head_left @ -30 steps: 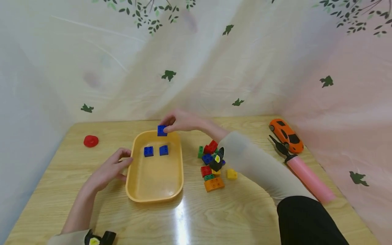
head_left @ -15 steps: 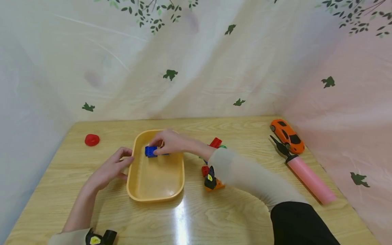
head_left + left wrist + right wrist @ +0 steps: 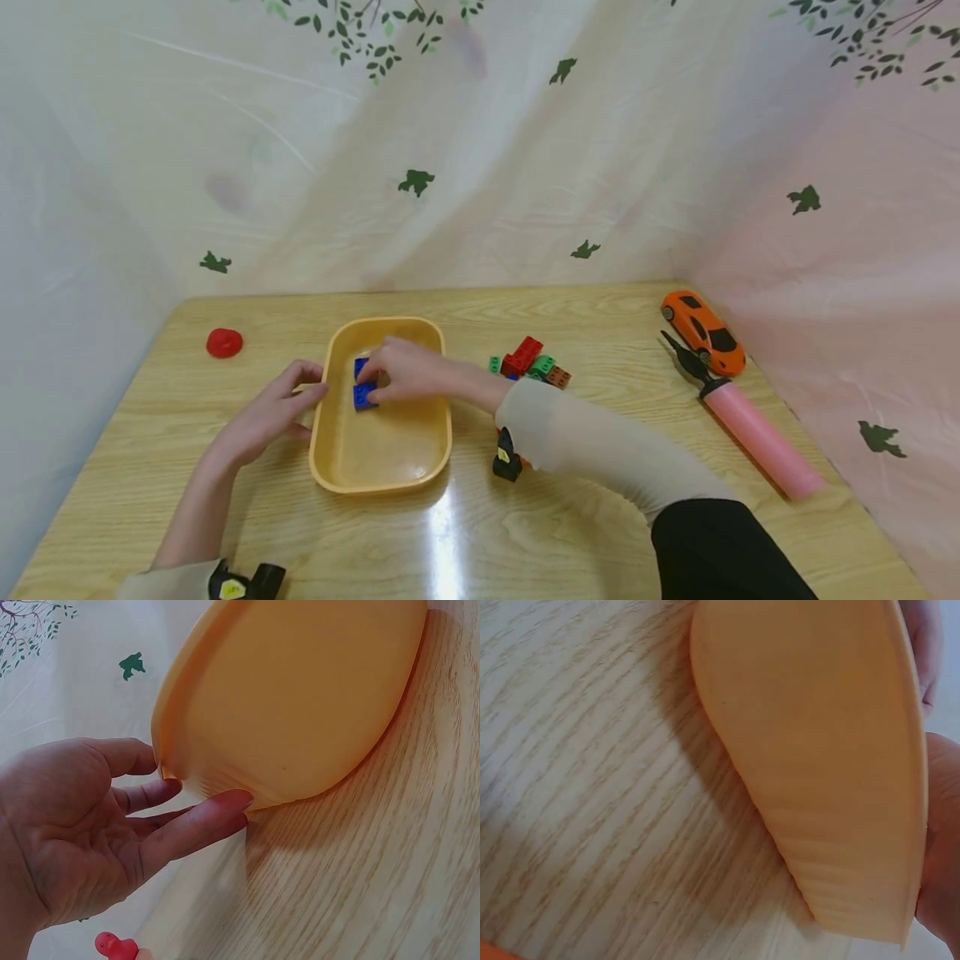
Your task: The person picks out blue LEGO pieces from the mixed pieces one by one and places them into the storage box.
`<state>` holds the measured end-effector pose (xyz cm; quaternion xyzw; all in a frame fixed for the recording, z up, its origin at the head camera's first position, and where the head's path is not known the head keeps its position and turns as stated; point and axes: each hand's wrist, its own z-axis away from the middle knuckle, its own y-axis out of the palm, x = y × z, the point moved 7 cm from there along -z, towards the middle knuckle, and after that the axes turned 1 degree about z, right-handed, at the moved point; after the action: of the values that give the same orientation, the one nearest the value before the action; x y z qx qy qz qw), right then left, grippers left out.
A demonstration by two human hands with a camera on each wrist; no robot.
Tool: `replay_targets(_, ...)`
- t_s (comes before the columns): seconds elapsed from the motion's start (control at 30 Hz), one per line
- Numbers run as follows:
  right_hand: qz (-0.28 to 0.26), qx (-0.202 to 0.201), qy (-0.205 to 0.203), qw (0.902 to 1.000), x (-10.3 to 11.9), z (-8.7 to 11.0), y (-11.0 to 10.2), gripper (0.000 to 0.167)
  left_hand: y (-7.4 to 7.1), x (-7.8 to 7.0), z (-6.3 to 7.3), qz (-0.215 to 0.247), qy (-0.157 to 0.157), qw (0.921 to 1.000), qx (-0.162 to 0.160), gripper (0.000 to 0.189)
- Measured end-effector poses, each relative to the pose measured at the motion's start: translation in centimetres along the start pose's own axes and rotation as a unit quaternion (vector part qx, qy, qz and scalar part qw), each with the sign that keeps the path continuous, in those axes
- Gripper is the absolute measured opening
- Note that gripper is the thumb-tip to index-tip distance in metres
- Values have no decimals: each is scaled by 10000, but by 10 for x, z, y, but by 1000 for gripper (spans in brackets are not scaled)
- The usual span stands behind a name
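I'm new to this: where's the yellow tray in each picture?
Head: the tray sits left of centre.
Left wrist: the tray fills the upper middle, touched by the left hand.
Right wrist: the tray fills most of the right half.
Shared landmark: the wooden tabletop.

I am resting my left hand on smooth plastic, the tray showing a satin sheen inside and fine ripples outside, and I am pinching a blue brick of studded plastic with my right hand. Beneath, the table is showing wood grain, and its polished-looking top is throwing back a bright streak of light. I am wearing a pale sleeve and a black sleeve of matt cloth. Ahead, I am facing a creased fabric backdrop, softly dull, while the orange car is gleaming like lacquered plastic
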<state>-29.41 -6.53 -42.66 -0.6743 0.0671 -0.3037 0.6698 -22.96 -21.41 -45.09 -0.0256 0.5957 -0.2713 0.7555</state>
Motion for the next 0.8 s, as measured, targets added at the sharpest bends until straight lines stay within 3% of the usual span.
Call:
replay_targets(0.37,227,37,5,9997,1,2,6,30,0,0,0,27,-27,10000,3,55)
replay_targets(0.5,-127,-86,-115,9998,1,2,0,30,0,0,-1,47,-33,10000,-24,55)
replay_targets(0.67,-866,-521,-265,9945,-4,7,-23,27,-1,-1,0,58,-15,10000,-56,55)
replay_targets(0.8,-1339,-931,-32,9866,-15,22,-46,28,-1,0,-1,44,-53,10000,-67,54)
